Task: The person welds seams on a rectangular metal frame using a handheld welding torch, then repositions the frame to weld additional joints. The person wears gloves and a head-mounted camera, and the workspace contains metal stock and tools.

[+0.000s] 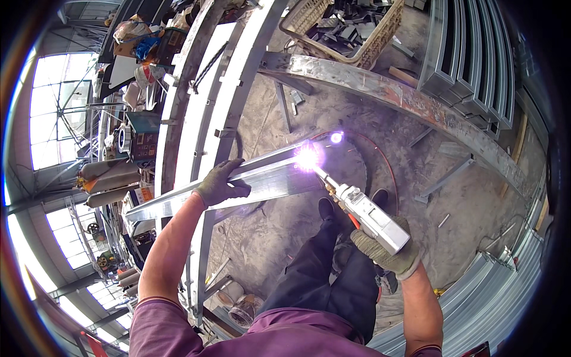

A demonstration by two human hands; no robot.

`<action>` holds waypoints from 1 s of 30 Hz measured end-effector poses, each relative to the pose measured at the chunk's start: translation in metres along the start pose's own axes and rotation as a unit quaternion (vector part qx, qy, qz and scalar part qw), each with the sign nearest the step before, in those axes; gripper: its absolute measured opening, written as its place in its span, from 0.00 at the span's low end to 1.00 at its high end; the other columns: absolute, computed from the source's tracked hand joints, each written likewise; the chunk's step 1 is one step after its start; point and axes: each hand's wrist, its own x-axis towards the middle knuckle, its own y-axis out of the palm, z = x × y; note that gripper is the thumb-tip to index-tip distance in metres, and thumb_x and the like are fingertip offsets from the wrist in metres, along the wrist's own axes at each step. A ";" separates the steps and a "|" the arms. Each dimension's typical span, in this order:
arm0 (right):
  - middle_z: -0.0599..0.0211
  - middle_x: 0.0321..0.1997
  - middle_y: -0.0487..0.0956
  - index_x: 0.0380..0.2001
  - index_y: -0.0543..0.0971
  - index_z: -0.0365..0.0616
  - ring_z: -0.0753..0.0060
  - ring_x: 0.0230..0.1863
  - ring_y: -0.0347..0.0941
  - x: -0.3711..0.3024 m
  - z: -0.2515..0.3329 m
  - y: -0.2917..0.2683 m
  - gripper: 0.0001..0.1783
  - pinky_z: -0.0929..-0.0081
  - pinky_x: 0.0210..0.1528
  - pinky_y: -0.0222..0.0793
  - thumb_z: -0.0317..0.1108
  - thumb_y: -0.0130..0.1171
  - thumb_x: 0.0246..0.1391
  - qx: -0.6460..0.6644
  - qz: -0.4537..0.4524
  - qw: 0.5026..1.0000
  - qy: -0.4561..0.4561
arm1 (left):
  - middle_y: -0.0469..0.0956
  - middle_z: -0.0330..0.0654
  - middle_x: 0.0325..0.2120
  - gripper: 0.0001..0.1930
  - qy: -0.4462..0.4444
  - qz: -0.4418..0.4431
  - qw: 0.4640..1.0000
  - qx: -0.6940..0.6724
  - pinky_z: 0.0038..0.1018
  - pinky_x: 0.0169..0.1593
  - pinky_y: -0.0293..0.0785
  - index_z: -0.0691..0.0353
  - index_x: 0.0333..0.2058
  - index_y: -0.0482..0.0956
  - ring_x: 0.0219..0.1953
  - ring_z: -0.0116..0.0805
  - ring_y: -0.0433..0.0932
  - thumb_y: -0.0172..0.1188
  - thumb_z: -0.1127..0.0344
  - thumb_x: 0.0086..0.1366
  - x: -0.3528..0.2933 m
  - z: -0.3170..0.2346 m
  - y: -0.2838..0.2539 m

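My right hand (391, 249), in a greenish work glove, is closed around the rear of a boxy white-and-silver handheld welding gun (372, 215). The gun's nozzle points up and left into a glaring white-violet spot at the right end of a long silvery metal profile (273, 187). That glare hides the weld point itself. My left hand (217, 184), gloved alike, grips the profile farther left, with its thumb along the near side and its fingers over the top. The profile lies across a pale metal frame (205, 128).
A scuffed steel beam (357, 77) curves across the far side. Beyond it stand a plastic crate (372, 56) of dark metal offcuts and stacked rectangular frames (470, 65). A red hose (388, 163) loops over the floor. Long metal profiles (482, 297) lie at the near right.
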 end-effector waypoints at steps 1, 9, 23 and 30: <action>0.65 0.49 0.93 0.57 0.88 0.37 0.76 0.47 0.90 0.000 0.000 0.000 0.23 0.74 0.47 0.87 0.23 0.80 0.59 0.013 0.001 1.000 0.005 | 0.74 0.52 0.64 0.53 0.002 0.000 1.000 -0.003 0.30 0.54 0.89 0.67 0.79 0.63 0.53 0.36 0.90 0.85 0.69 0.60 0.000 0.001 0.000; 0.65 0.45 0.93 0.55 0.89 0.38 0.74 0.43 0.90 -0.005 -0.006 0.006 0.21 0.73 0.45 0.86 0.27 0.82 0.59 0.036 -0.023 0.999 0.025 | 0.80 0.55 0.63 0.55 0.003 -0.019 0.999 -0.035 0.41 0.71 0.77 0.64 0.76 0.71 0.65 0.52 0.81 0.89 0.50 0.54 0.001 0.010 0.003; 0.63 0.45 0.93 0.55 0.89 0.38 0.71 0.43 0.91 0.002 0.005 -0.001 0.21 0.71 0.46 0.87 0.28 0.82 0.59 -0.042 -0.009 0.999 -0.017 | 0.79 0.55 0.65 0.55 -0.009 -0.019 0.999 -0.026 0.40 0.72 0.77 0.64 0.75 0.71 0.66 0.51 0.81 0.88 0.50 0.54 -0.002 -0.003 -0.001; 0.63 0.45 0.93 0.56 0.89 0.38 0.72 0.44 0.91 0.001 0.004 -0.001 0.22 0.72 0.47 0.87 0.29 0.82 0.59 -0.061 -0.012 0.998 -0.033 | 0.78 0.55 0.63 0.54 0.001 -0.013 1.000 -0.027 0.37 0.64 0.82 0.65 0.77 0.68 0.61 0.46 0.84 0.88 0.57 0.56 -0.001 0.006 0.001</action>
